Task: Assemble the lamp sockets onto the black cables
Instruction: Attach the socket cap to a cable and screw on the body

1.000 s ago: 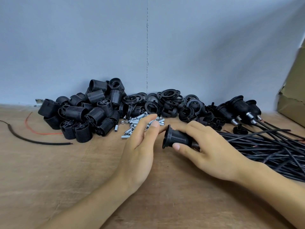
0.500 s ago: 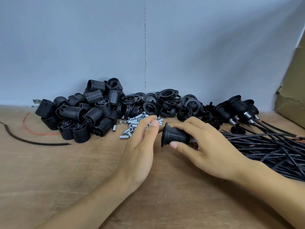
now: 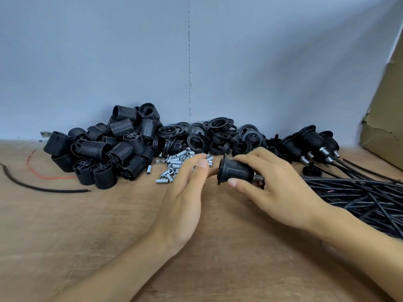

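Observation:
My right hand grips a black threaded lamp socket lying on its side, its flanged mouth facing left and a metal nipple showing at its right end. My left hand stands edge-up just left of the socket, fingers straight, fingertips near the flange; I cannot tell if they touch it. A bundle of black cables lies to the right. Finished sockets on cables rest at the back right.
A heap of black socket bodies sits at the back left, black rings behind the hands, small metal tubes between them. A loose black cable piece and a red wire lie at left. A cardboard box stands at the right.
The hands keep almost the same pose. The view has shifted slightly, and the socket with my right hand sits a little lower and closer to my left fingertips.

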Demonstrator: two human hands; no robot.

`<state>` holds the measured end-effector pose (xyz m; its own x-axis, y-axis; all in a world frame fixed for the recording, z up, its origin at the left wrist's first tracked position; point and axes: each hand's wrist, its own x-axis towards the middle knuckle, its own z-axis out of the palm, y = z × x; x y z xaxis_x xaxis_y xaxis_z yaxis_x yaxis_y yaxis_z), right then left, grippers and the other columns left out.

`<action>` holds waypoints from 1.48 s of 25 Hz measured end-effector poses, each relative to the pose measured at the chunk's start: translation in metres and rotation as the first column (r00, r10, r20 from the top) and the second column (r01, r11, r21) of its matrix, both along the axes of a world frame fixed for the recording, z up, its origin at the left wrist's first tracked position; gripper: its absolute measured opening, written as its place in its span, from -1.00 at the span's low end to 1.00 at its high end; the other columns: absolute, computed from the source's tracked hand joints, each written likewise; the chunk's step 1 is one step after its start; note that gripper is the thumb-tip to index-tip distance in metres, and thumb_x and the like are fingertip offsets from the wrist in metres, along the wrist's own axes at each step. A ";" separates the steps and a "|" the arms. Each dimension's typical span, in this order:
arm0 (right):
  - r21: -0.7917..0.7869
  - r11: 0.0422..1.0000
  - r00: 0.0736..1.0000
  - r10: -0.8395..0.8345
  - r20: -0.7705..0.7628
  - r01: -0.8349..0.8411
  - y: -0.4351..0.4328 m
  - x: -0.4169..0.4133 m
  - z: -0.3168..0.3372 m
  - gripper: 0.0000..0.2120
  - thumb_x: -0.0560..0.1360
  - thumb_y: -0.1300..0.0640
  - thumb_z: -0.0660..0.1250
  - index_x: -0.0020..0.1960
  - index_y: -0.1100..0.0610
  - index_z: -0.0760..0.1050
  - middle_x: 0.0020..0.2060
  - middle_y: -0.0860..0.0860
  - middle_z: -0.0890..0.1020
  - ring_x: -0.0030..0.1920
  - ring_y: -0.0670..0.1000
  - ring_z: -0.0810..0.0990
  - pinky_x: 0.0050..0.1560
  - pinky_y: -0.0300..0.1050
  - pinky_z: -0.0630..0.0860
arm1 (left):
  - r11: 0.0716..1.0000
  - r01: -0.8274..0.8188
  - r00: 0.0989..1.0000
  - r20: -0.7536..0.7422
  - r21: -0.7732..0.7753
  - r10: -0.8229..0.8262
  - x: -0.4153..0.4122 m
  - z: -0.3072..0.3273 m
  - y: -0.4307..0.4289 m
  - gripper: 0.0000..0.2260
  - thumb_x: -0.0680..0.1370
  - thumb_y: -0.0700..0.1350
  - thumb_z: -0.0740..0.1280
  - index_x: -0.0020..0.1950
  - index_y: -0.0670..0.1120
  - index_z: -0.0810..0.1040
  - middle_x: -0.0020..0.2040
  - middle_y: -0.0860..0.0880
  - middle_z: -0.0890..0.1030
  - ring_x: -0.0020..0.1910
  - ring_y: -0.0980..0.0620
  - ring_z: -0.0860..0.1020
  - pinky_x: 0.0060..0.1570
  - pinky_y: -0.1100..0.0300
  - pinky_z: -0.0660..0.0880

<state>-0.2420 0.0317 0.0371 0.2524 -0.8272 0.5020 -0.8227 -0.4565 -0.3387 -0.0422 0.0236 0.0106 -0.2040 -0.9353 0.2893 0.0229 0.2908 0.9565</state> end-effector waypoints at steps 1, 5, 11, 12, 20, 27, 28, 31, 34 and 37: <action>0.013 1.000 1.000 0.022 -0.014 -0.022 0.001 0.000 0.000 -0.54 0.52 -0.30 0.24 0.35 -0.16 0.47 0.04 -0.22 0.47 -0.06 -0.07 0.58 0.10 -0.06 0.52 | 1.000 0.019 1.000 -0.025 0.001 -0.019 0.001 0.000 0.000 -0.72 0.54 0.34 0.14 0.15 0.41 0.56 0.15 0.28 0.67 0.26 0.32 0.54 0.31 0.13 0.37; 0.035 0.998 0.999 0.049 -0.003 -0.048 -0.002 -0.004 0.005 -0.55 0.51 -0.31 0.25 0.36 -0.21 0.47 0.04 -0.24 0.47 -0.04 -0.07 0.58 0.08 -0.07 0.52 | 0.998 0.053 0.994 -0.094 -0.029 -0.056 0.005 -0.001 -0.002 -0.58 0.56 0.29 0.17 0.34 0.16 0.49 0.20 0.21 0.67 0.31 0.28 0.53 0.32 0.11 0.36; 0.104 0.993 0.993 0.072 -0.094 -0.062 -0.002 -0.002 0.002 -0.51 0.51 -0.27 0.32 0.42 -0.25 0.42 0.06 -0.21 0.46 0.02 -0.08 0.55 0.14 -0.03 0.50 | 0.997 0.036 0.999 -0.027 -0.070 -0.038 0.002 -0.002 -0.001 -0.66 0.50 -0.07 0.41 0.28 0.10 0.54 0.17 0.18 0.68 0.23 0.20 0.60 0.22 0.22 0.54; 0.115 0.992 0.993 0.070 -0.100 -0.058 -0.001 -0.002 0.002 -0.50 0.50 -0.29 0.31 0.43 -0.27 0.40 0.07 -0.24 0.44 0.03 -0.10 0.54 0.15 -0.02 0.51 | 0.994 0.000 1.000 0.010 -0.108 0.001 0.002 -0.002 -0.002 -0.65 0.50 -0.15 0.46 0.24 0.12 0.56 0.16 0.18 0.68 0.22 0.20 0.60 0.21 0.20 0.55; -0.096 0.989 0.992 -0.114 -0.054 0.108 -0.009 -0.012 0.004 -0.50 0.57 0.05 0.40 0.48 0.04 0.42 0.22 -0.05 0.41 0.10 -0.10 0.46 0.20 -0.28 0.33 | 0.964 -0.101 0.983 0.127 -0.244 0.135 0.003 -0.001 0.002 -0.72 0.54 -0.29 0.44 0.01 0.12 0.66 -0.09 0.17 0.73 0.02 0.22 0.66 0.04 0.41 0.49; -0.364 0.902 0.951 -0.290 -0.105 0.235 -0.032 -0.025 0.024 -0.51 0.57 0.25 0.38 0.47 0.23 0.40 0.25 0.21 0.46 0.15 0.23 0.46 0.18 0.17 0.45 | 0.983 -0.060 0.968 0.232 -0.171 0.100 -0.002 -0.001 0.001 -0.76 0.55 -0.27 0.42 -0.12 0.09 0.68 -0.18 0.15 0.72 -0.10 0.18 0.66 -0.09 0.42 0.49; -0.330 0.908 0.952 -0.297 -0.071 0.258 -0.037 -0.027 0.025 -0.51 0.58 0.24 0.36 0.49 0.22 0.38 0.28 0.21 0.44 0.21 0.24 0.44 0.24 0.17 0.42 | 0.987 -0.050 0.962 0.257 -0.155 0.089 -0.002 -0.001 0.001 -0.77 0.55 -0.25 0.42 -0.13 0.10 0.68 -0.18 0.15 0.72 -0.11 0.16 0.66 -0.11 0.41 0.50; -0.194 0.912 0.933 -0.355 0.062 0.360 -0.057 -0.036 0.024 -0.50 0.62 0.23 0.29 0.53 0.22 0.31 0.35 0.23 0.37 0.34 0.24 0.36 0.37 0.08 0.32 | 0.992 -0.055 0.946 0.312 -0.114 0.088 -0.004 -0.002 -0.001 -0.78 0.55 -0.23 0.41 -0.14 0.10 0.68 -0.19 0.15 0.71 -0.14 0.15 0.64 -0.19 0.44 0.48; -0.135 0.866 0.875 -0.465 0.133 0.481 -0.075 -0.048 0.023 -0.50 0.62 0.30 0.23 0.54 0.25 0.26 0.37 0.26 0.32 0.35 0.28 0.31 0.35 0.09 0.32 | 0.994 -0.081 0.937 0.333 -0.071 0.100 -0.003 -0.003 -0.004 -0.78 0.55 -0.20 0.42 -0.16 0.13 0.68 -0.20 0.17 0.71 -0.18 0.18 0.61 -0.23 0.47 0.44; -0.105 0.776 0.769 -0.580 0.270 0.622 -0.084 -0.066 0.028 -0.51 0.58 0.38 0.18 0.50 0.28 0.27 0.36 0.30 0.29 0.31 0.30 0.31 0.26 0.00 0.30 | 0.996 -0.080 0.935 0.343 -0.047 0.091 -0.004 -0.002 -0.004 -0.74 0.55 -0.18 0.42 -0.13 0.22 0.66 -0.20 0.17 0.70 -0.20 0.18 0.60 -0.24 0.43 0.45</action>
<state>-0.3083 -0.0527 0.0650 -0.3954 -0.6629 0.6358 -0.8661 0.0385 -0.4985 -0.0463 0.0193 0.0086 -0.2160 -0.9452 0.2448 -0.3329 0.3070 0.8916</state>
